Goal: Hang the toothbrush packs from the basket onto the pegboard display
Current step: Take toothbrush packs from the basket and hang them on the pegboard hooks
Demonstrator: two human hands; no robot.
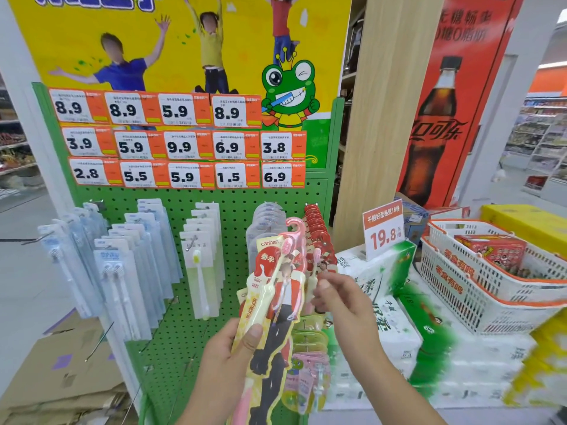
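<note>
**Head view: toothbrush packs held up at the green pegboard**

Head camera looks down at a green pegboard (184,332) standing under rows of orange-and-white price tags (181,145). The left hand (227,357) grips a fanned bunch of toothbrush packs (276,305) low down, thumb pressed across the front card and fingers curled behind. The front pack is yellow-edged with a red label at the top and a figure printed down its length; pink packs sit behind it, one with a pink hook at the top.

The right hand (343,299) is raised just beside the bunch, its fingertips pinching the edge of a pack at the back of the fan, close to the row of red packs (317,228) already hanging on the board's right side. Further left hang grey-clear packs (265,222), a row with a pale green brush (201,271) at its front, and several rows of blue-white packs (122,271).

Off to the right, a white basket (460,289) with an orange rim rests on stacked tissue packs (395,302), well apart from the hands. A red box (494,250) lies inside it. A 19.8 price sign (383,231) stands just left of the basket. Flattened cardboard (61,372) lies on the floor at lower left.
</note>
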